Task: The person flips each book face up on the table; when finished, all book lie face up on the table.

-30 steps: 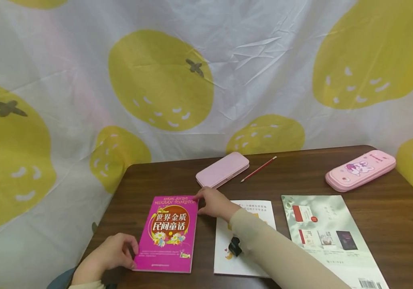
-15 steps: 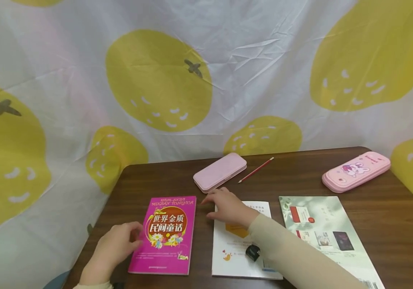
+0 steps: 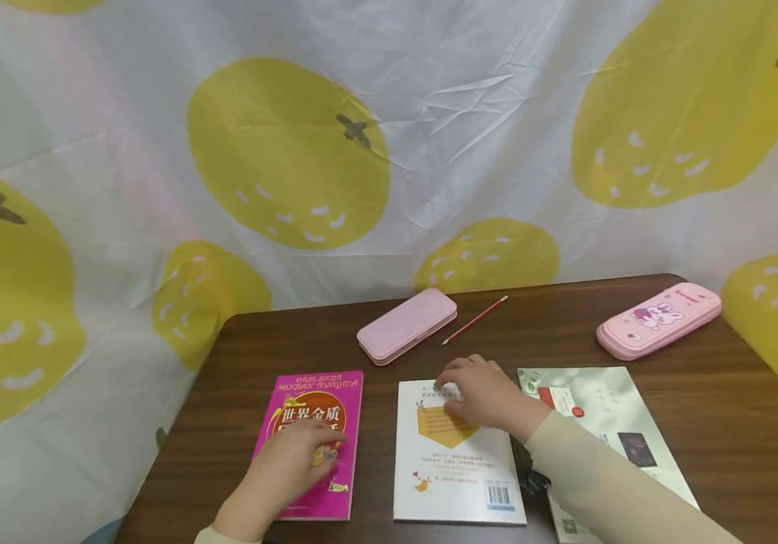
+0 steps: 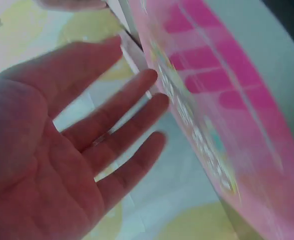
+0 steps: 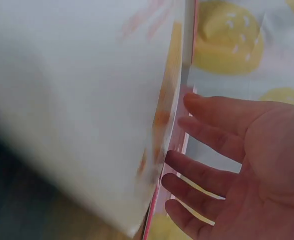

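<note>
On the brown table (image 3: 552,332), in the head view, three books lie in a row from left to right: a magenta book (image 3: 312,397), a white book (image 3: 453,457) and a pale green book (image 3: 609,415). The left hand (image 3: 290,465) is over the middle and lower part of the magenta book, its fingers relaxed and holding nothing. The right hand (image 3: 487,397) is over the upper right part of the white book, fingers loosely bent and parted, and its beige sleeve (image 3: 620,483) crosses in front of the green book. The white book shows an orange panel (image 3: 439,431) and, at its lower right, a barcode (image 3: 498,495). Farther back lie a plain pink case (image 3: 407,325), a red pencil (image 3: 475,320) just beside it, and a pink rabbit case (image 3: 659,321) well apart at the right; behind the table hangs a fruit-print cloth (image 3: 430,189). In the left wrist view the left palm shows with its fingers spread, tips close to the magenta cover; whether they touch, I cannot tell. In the right wrist view the right hand's fingers are spread too, near the blurred white cover, contact again unclear.
</note>
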`<state>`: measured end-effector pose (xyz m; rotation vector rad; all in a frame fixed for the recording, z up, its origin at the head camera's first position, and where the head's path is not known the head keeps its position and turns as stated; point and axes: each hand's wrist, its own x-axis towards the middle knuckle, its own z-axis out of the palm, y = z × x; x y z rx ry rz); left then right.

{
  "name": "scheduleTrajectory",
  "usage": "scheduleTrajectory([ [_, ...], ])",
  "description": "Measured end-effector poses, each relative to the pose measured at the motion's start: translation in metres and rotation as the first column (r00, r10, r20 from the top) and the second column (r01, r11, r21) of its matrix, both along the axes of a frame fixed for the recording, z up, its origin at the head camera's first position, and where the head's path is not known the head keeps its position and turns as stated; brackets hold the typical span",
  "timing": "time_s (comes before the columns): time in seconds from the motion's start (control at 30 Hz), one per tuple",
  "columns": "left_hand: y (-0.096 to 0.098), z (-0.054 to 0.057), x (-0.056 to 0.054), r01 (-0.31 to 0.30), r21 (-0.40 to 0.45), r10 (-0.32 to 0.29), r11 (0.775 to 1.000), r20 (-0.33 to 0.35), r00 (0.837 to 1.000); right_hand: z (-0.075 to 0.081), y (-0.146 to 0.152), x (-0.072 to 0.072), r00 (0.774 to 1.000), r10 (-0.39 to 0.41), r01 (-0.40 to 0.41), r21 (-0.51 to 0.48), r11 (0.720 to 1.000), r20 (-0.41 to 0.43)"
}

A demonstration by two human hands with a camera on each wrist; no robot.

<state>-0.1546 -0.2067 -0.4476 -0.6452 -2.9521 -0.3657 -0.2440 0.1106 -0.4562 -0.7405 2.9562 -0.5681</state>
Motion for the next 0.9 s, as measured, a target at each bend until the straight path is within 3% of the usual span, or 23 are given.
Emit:
scheduleTrajectory([
  [0.1,0.013,-0.001,0.004,0.119,-0.031,-0.119,0.992,0.014,0.993,0.001,0.021,0.002,1.000,-0.002,0.003,0.030,1.000,-0.030],
  [0.23,0.030,-0.001,0.013,0.180,-0.054,-0.173,0.982,0.112,0.979,0.001,0.045,0.004,0.999,0.016,-0.015,0.036,0.999,-0.033],
  [0.33,0.040,-0.003,0.017,0.199,-0.067,-0.184,0.978,0.180,0.966,-0.001,0.057,0.004,0.999,0.042,-0.042,0.019,0.999,-0.014],
  [0.5,0.049,-0.007,0.021,0.210,-0.065,-0.190,0.975,0.233,0.954,-0.003,0.069,0.004,0.995,0.098,-0.098,0.001,0.995,-0.001],
  [0.7,0.053,-0.008,0.024,0.208,-0.051,-0.184,0.977,0.300,0.936,-0.004,0.077,0.003,0.993,0.110,-0.111,0.004,0.994,0.039],
  [0.9,0.059,-0.009,0.024,0.234,-0.036,-0.211,0.972,0.316,0.925,-0.006,0.079,0.001,0.993,0.107,-0.106,-0.004,0.994,0.044],
])
